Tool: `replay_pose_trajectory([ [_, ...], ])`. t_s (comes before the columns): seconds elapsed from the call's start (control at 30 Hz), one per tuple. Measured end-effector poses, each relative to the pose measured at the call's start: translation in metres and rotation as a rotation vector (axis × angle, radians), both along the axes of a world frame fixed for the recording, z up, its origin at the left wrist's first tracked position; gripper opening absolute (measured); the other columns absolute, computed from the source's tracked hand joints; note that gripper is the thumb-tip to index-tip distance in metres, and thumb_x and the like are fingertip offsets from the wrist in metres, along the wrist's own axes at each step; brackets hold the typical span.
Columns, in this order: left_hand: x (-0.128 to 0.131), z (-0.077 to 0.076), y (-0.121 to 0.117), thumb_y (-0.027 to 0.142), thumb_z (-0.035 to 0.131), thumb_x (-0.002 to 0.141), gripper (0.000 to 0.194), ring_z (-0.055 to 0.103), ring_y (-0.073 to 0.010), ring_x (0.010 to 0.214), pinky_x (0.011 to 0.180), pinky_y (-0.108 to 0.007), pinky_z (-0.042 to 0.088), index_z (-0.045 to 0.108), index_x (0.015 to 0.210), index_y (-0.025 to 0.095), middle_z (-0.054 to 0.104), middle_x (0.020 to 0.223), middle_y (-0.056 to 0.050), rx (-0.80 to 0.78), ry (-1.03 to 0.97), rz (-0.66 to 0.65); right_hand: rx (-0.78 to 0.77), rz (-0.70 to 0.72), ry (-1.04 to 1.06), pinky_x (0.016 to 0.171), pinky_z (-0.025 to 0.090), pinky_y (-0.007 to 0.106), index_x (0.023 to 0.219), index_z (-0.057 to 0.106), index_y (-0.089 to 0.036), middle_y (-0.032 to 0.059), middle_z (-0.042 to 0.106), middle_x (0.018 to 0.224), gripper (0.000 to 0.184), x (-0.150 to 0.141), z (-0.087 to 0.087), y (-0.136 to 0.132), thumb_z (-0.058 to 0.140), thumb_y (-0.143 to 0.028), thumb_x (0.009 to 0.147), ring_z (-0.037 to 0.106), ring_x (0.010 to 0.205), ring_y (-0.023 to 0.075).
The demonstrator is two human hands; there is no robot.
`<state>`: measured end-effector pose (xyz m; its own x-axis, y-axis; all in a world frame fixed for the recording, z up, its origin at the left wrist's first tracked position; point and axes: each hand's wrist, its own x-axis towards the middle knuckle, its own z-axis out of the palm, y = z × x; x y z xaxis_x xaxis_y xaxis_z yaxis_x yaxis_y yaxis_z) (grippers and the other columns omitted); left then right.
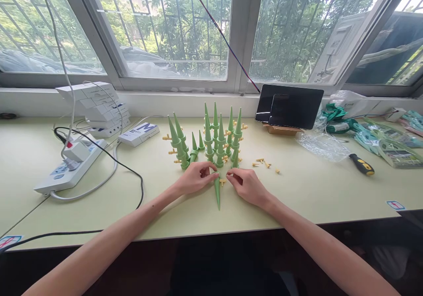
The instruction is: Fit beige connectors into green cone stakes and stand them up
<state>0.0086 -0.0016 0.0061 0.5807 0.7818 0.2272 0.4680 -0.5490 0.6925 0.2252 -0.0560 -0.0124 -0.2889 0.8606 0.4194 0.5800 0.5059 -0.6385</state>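
A green plastic watering spike [217, 193] lies on the table with its point toward me, and a small yellow valve [222, 182] sticks out from its right side. My left hand [197, 177] grips the wide end of this spike between thumb and fingers. Just right of the valve is my right hand [247, 185], its thumb and fingertips pinched together; whatever they may hold is too small to tell. Behind both hands, several green spikes [220, 144] are stacked upright in groups, many with yellow valves. Several loose yellow valves [267, 164] lie beyond my right hand.
On the left are a white power strip [71, 166], cables and stacked white boxes [102, 106]. A tablet [297, 106] leans at the back. To the right lie plastic wrap [325, 146], a black-and-yellow screwdriver [361, 164] and bagged green items [393, 150]. Windows line the back.
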Motion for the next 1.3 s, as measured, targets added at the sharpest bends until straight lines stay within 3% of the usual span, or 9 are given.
replay_pose_trajectory([
  [0.27, -0.003, 0.003, 0.000, 0.033, 0.053, 0.091, 0.019, 0.026, -0.0073, 0.046, 0.050, -0.021, 0.024, 0.062, 0.089, 0.016, 0.033, 0.049, 0.009, 0.110, -0.053, 0.160, 0.096, -0.032, -0.098, 0.061, 0.040, 0.025, 0.090, 0.065, -0.018, 0.0024, 0.063, 0.072, 0.018, 0.016, 0.002, 0.005, 0.048, -0.021, 0.096, 0.054, 0.061, 0.0139],
  [0.37, -0.004, 0.002, 0.000, 0.028, 0.051, 0.091, 0.015, 0.025, -0.0075, 0.047, 0.051, -0.021, 0.026, 0.061, 0.093, 0.017, 0.031, 0.049, 0.010, 0.115, -0.069, 0.140, 0.104, -0.052, -0.207, 0.064, 0.041, 0.027, 0.086, 0.065, -0.018, 0.0040, 0.064, 0.075, 0.021, 0.034, 0.015, 0.013, 0.047, -0.020, 0.096, 0.057, 0.066, 0.0156],
  [0.5, -0.004, -0.001, -0.001, 0.023, 0.049, 0.089, 0.014, 0.026, -0.0078, 0.049, 0.052, -0.021, 0.027, 0.060, 0.095, 0.017, 0.033, 0.053, 0.009, 0.115, -0.080, 0.042, 0.081, -0.183, -0.259, 0.067, 0.044, 0.028, 0.094, 0.065, -0.019, 0.0061, 0.065, 0.086, 0.017, 0.061, 0.029, 0.024, 0.048, -0.022, 0.095, 0.057, 0.067, 0.0155],
  [0.77, -0.003, 0.002, -0.005, 0.020, 0.048, 0.089, 0.015, 0.034, -0.0070, 0.050, 0.049, -0.020, 0.031, 0.062, 0.089, 0.015, 0.043, 0.057, 0.005, 0.079, -0.099, -0.037, -0.059, -0.255, -0.441, 0.067, 0.044, 0.027, 0.104, 0.067, -0.021, 0.0070, 0.062, 0.100, 0.021, 0.078, 0.008, 0.031, 0.049, -0.017, 0.092, 0.060, 0.072, 0.0149],
  [1.03, -0.004, 0.006, -0.008, 0.021, 0.047, 0.091, 0.016, 0.050, -0.0086, 0.053, 0.049, -0.019, 0.039, 0.062, 0.090, 0.014, 0.054, 0.061, 0.001, 0.032, -0.190, -0.053, -0.044, -0.253, -0.454, 0.066, 0.042, 0.026, 0.095, 0.068, -0.021, 0.0062, 0.059, 0.095, 0.022, 0.076, 0.005, 0.029, 0.046, -0.016, 0.094, 0.059, 0.073, 0.0146],
  [1.3, -0.004, 0.008, -0.007, 0.012, 0.042, 0.088, 0.020, 0.051, -0.0065, 0.053, 0.050, -0.019, 0.041, 0.062, 0.089, 0.014, 0.061, 0.076, -0.003, -0.019, -0.255, -0.148, -0.037, -0.231, -0.412, 0.066, 0.041, 0.025, 0.087, 0.065, -0.019, 0.0063, 0.057, 0.091, 0.022, 0.080, -0.001, 0.034, 0.044, -0.013, 0.093, 0.058, 0.075, 0.0151],
])
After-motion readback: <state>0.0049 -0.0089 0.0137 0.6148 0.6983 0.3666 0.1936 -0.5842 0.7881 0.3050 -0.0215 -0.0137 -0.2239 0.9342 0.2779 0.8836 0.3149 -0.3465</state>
